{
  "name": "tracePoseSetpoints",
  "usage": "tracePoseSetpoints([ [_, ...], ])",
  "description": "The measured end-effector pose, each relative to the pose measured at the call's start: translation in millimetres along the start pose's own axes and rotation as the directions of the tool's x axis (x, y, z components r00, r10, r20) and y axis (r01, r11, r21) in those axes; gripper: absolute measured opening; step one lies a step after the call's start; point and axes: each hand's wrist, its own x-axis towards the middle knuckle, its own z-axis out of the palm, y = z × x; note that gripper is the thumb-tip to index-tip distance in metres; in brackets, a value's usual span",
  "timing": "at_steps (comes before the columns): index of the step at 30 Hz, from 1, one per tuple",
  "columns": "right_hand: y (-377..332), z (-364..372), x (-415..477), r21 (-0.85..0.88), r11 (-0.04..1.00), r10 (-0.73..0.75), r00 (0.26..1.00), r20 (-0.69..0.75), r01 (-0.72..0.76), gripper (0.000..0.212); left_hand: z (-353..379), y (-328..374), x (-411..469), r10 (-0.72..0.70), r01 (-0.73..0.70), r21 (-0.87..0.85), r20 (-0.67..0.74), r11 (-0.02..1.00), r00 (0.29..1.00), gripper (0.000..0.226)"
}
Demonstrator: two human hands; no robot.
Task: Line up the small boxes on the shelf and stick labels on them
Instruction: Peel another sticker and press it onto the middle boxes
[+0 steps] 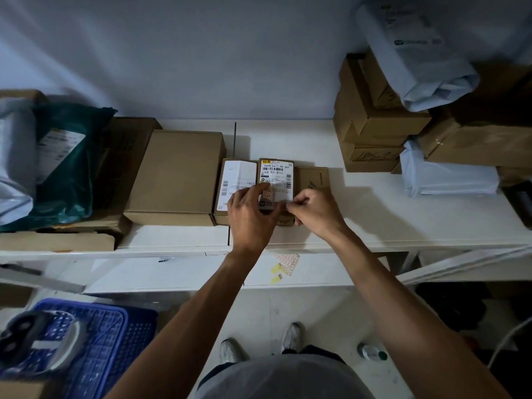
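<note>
Three small cardboard boxes stand side by side on the white shelf (374,214): a left box (236,174) with a white shipping label, a middle box (277,171) with a barcode label, and a plain right box (312,177). My left hand (250,214) rests over the front of the left and middle boxes, fingers pressing on a small sticker on the middle box. My right hand (313,211) pinches the edge of a small label at the middle box's front right. A sheet of small red-printed labels (286,262) lies on the lower ledge with yellow backing scraps.
A larger cardboard box (178,174) sits left of the small ones, with a green mailer bag (69,156) further left. Stacked cartons (371,122) and white poly bags (449,174) fill the right. A blue plastic crate (112,335) stands on the floor at lower left.
</note>
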Motion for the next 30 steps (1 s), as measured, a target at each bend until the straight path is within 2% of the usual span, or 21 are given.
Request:
tracePoseSetpoints([
  [5,0,2,2,-0.108,0.994,0.000,0.999,-0.042,-0.005,0.021,0,0,0,0.009,-0.009,0.008,0.007,1.000,1.000,0.048],
  [8,1,2,2,-0.088,0.996,0.021,0.998,-0.060,-0.026,0.032,-2,0,-1,0.001,-0.001,0.010,0.013,1.000,1.000,0.048],
  [14,2,2,2,-0.089,0.996,0.015,0.998,-0.059,-0.021,0.032,-4,3,0,-0.022,0.022,-0.004,0.024,1.000,0.999,0.048],
  [21,2,-4,-1,0.025,0.999,0.034,0.996,-0.084,-0.032,0.015,-19,2,6,-0.022,0.033,-0.095,0.108,0.995,0.994,0.026],
  [24,1,0,-3,0.054,0.998,0.031,0.996,-0.082,-0.027,0.012,-28,1,5,-0.044,0.062,-0.161,0.109,0.985,0.993,0.024],
  [30,-5,6,-3,0.132,0.986,-0.092,0.994,-0.059,0.099,0.005,-41,5,3,-0.117,0.151,-0.318,0.125,0.936,0.985,0.022],
])
